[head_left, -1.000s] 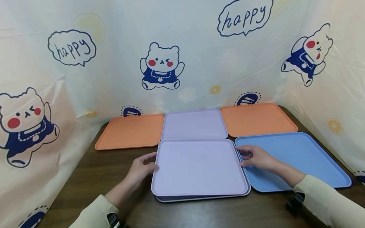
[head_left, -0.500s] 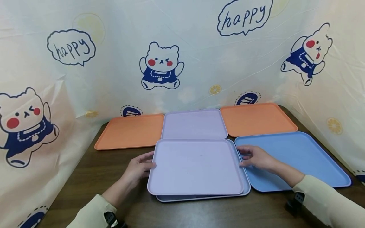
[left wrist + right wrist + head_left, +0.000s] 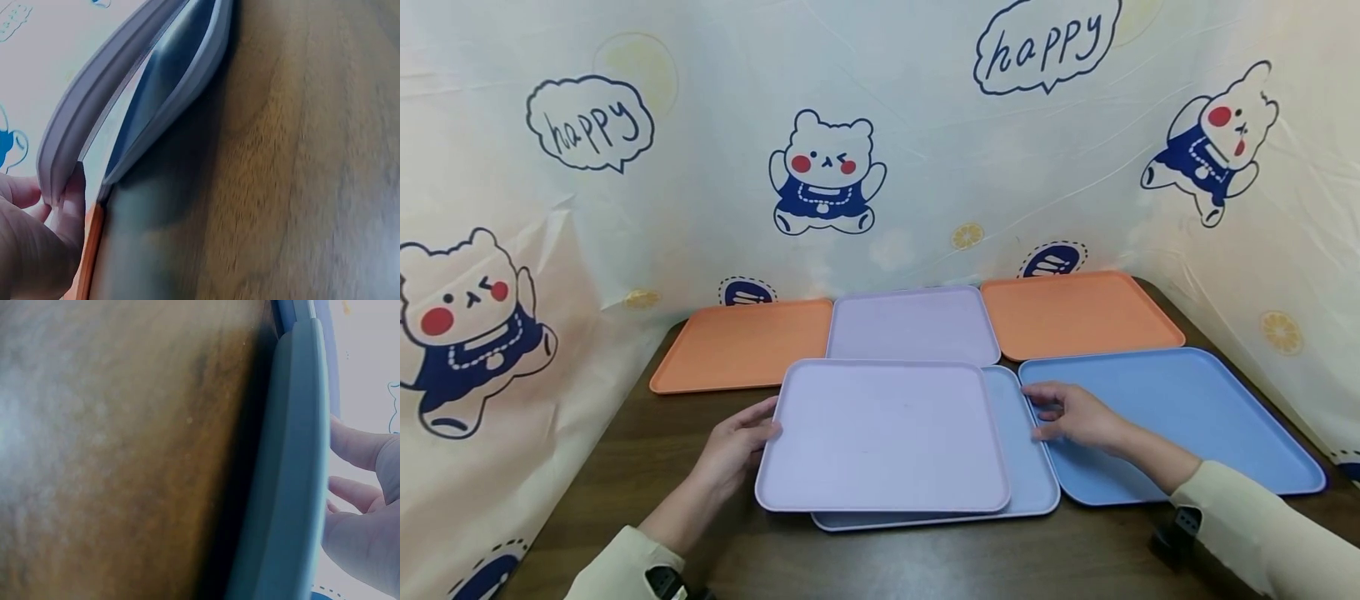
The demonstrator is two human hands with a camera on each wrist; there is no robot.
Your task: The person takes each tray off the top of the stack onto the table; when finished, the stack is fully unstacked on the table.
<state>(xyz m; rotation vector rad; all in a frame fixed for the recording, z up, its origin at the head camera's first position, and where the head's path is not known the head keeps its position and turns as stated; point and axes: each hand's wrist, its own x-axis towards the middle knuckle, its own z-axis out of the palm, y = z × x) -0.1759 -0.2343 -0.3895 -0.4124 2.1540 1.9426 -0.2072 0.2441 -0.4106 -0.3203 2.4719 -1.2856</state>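
Observation:
In the head view my left hand (image 3: 733, 446) pinches the left edge of a lavender tray (image 3: 880, 433), thumb on top and fingers underneath. The left wrist view shows this tray's rim (image 3: 94, 94) raised clear of the tray below, with a gap between them. That lower, pale blue-lilac tray (image 3: 1030, 483) lies on the table, its right strip and front edge uncovered. Against its right edge rest the fingertips of my right hand (image 3: 1078, 415), slightly bent and not closed round it. Beneath the right hand and forearm lies a blue tray (image 3: 1187, 417).
Along the back lie an orange tray (image 3: 748, 346), a second lavender tray (image 3: 913, 325) and another orange tray (image 3: 1078, 312), edge to edge. Behind them hangs a cloth (image 3: 925, 192) printed with bears. Brown wooden table (image 3: 820, 567) shows at the front and left.
My left hand has drawn the upper lavender tray leftward and lifted it slightly, uncovering more of the lower tray's right side. The right hand has stayed in place.

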